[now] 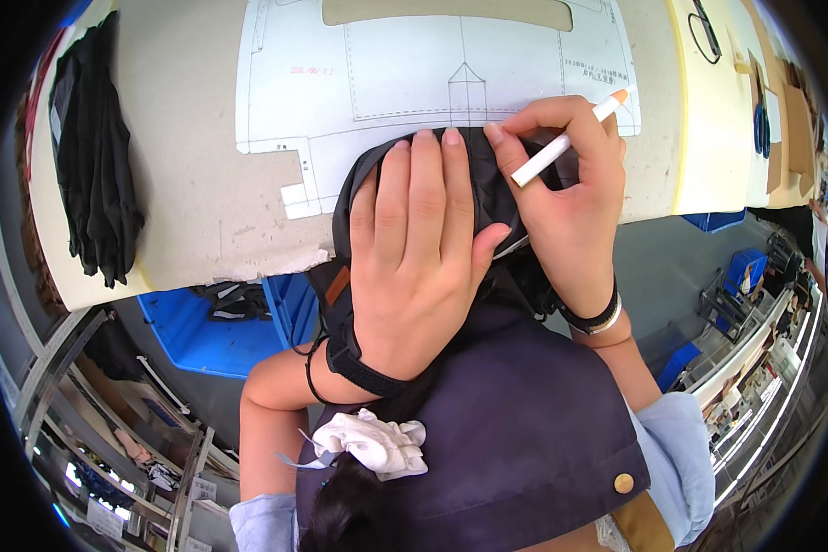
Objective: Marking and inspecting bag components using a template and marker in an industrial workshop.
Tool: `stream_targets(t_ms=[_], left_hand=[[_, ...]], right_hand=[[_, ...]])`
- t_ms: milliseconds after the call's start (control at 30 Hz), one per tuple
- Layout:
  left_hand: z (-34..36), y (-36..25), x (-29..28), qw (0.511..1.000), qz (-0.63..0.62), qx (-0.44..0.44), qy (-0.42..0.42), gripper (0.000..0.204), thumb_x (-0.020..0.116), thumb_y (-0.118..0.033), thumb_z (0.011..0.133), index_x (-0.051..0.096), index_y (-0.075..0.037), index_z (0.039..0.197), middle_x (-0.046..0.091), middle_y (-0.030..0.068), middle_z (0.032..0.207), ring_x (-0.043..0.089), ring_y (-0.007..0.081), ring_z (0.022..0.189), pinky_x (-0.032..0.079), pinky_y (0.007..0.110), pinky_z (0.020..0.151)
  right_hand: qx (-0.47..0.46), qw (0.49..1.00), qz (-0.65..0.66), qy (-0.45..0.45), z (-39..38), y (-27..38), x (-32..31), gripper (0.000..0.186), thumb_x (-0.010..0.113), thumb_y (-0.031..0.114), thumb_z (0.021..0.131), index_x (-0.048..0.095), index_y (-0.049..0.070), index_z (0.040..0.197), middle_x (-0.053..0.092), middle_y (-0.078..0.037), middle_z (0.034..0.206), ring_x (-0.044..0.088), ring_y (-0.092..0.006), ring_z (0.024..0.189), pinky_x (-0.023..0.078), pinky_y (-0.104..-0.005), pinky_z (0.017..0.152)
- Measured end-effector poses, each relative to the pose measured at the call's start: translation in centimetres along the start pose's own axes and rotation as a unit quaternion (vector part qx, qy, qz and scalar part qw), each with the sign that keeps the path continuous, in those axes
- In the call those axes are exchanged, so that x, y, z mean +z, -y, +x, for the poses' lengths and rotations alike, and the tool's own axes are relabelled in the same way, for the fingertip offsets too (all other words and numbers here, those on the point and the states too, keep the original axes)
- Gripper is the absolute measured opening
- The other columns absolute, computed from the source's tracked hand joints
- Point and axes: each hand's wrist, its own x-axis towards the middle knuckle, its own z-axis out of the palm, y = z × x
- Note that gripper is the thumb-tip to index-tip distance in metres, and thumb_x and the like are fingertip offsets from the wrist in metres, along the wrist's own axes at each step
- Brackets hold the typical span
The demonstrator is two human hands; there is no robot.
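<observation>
My left hand (417, 221) lies flat with its fingers stretched out, pressing black fabric (495, 198) at the table's near edge. The fabric overlaps the lower edge of a white paper pattern (400, 69) printed with solid and dashed lines. A slim white pen (561, 147) with an orange end is tucked in my right hand (570, 179). It slants across the palm, orange end up and to the right. My right thumb and fingertips meet at the fabric's top edge, close beside the left fingers. Whether they also pinch the cloth is hard to see.
A pile of black cloth (92, 152) lies on the table's left side. Below the edge stands a blue bin (207, 331) with dark items inside. Yellow-edged sheets (718, 110) and a pair of dark-handled scissors (762, 129) lie right. Metal shelving (41, 368) rises at lower left.
</observation>
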Motion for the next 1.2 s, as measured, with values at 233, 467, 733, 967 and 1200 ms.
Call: stream_targets(t_ms=[233, 467, 733, 967, 1200], left_hand=[[0.4, -0.3, -0.2, 0.999, 0.009, 0.005, 0.038, 0.056, 0.060, -0.028, 0.091, 0.050, 0.005, 0.135, 0.047, 0.0252, 0.135, 0.044, 0.0401, 0.124, 0.040, 0.045, 0.103], [0.7, -1.2, -0.1, 0.999, 0.035, -0.004, 0.034, 0.058, 0.063, -0.033, 0.088, 0.051, -0.006, 0.138, 0.045, 0.0249, 0.137, 0.044, 0.0402, 0.124, 0.040, 0.048, 0.103], [0.5, -1.3, 0.1, 0.997, 0.066, -0.018, 0.044, 0.062, 0.064, -0.037, 0.086, 0.050, -0.015, 0.142, 0.041, 0.0240, 0.141, 0.041, 0.0385, 0.126, 0.040, 0.048, 0.101], [0.3, -1.5, 0.4, 0.997, 0.054, -0.030, 0.042, 0.061, 0.065, -0.036, 0.085, 0.050, -0.018, 0.142, 0.038, 0.0230, 0.143, 0.040, 0.0376, 0.127, 0.039, 0.048, 0.101], [0.3, -1.4, 0.9, 0.996, 0.084, -0.024, 0.012, 0.067, 0.063, -0.049, 0.083, 0.051, -0.018, 0.141, 0.045, 0.0211, 0.139, 0.043, 0.0329, 0.129, 0.041, 0.045, 0.099]], right_hand=[[0.003, 1.000, 0.011, 0.001, 0.1, -0.2, 0.0, 0.016, 0.075, 0.007, 0.076, 0.063, 0.014, 0.085, 0.062, 0.006, 0.086, 0.050, -0.0207, 0.088, 0.031, -0.0369, 0.083], [0.008, 0.999, 0.022, -0.030, 0.0, -0.3, 0.1, 0.021, 0.076, 0.008, 0.077, 0.064, 0.013, 0.094, 0.064, 0.003, 0.089, 0.053, -0.0192, 0.086, 0.034, -0.0353, 0.082], [0.001, 1.000, 0.016, -0.024, 0.3, -0.5, -0.3, 0.022, 0.076, 0.006, 0.078, 0.064, 0.012, 0.095, 0.065, 0.001, 0.089, 0.055, -0.0180, 0.080, 0.041, -0.0316, 0.078], [0.021, 0.999, 0.033, -0.030, 0.3, -0.6, -0.4, 0.020, 0.077, 0.006, 0.078, 0.066, 0.011, 0.093, 0.067, 0.002, 0.085, 0.054, -0.0164, 0.077, 0.043, -0.0303, 0.074], [0.027, 0.998, 0.050, -0.019, 0.4, -0.7, -0.7, 0.021, 0.078, 0.005, 0.077, 0.066, 0.010, 0.094, 0.067, 0.000, 0.085, 0.056, -0.0178, 0.077, 0.043, -0.0315, 0.075]])
